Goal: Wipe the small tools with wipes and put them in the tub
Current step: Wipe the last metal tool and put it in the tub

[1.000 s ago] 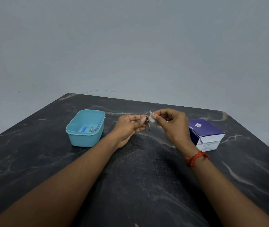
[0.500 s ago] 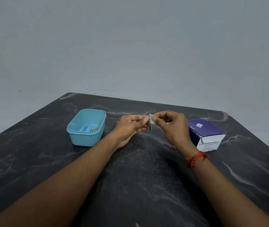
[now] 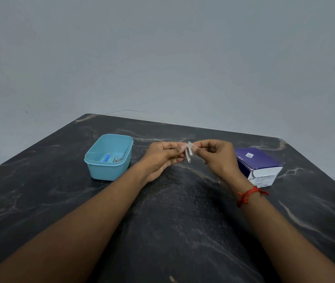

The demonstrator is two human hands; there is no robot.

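Both hands are raised just above the dark marbled counter (image 3: 183, 225), meeting near its middle. The left hand (image 3: 162, 157) pinches a small tool (image 3: 188, 158) between curled fingers: a slim, silvery metal piece hanging downward, too small to identify further. The right hand (image 3: 217, 158) pinches a small white wipe (image 3: 190, 149) against the tool's upper end. To the left stands the light blue tub (image 3: 105, 172), with a blue-handled tool (image 3: 106, 157) and a metal tool (image 3: 116, 159) lying inside. A purple and white box (image 3: 258, 163) sits on the right. A red thread (image 3: 246, 196) circles the right wrist.
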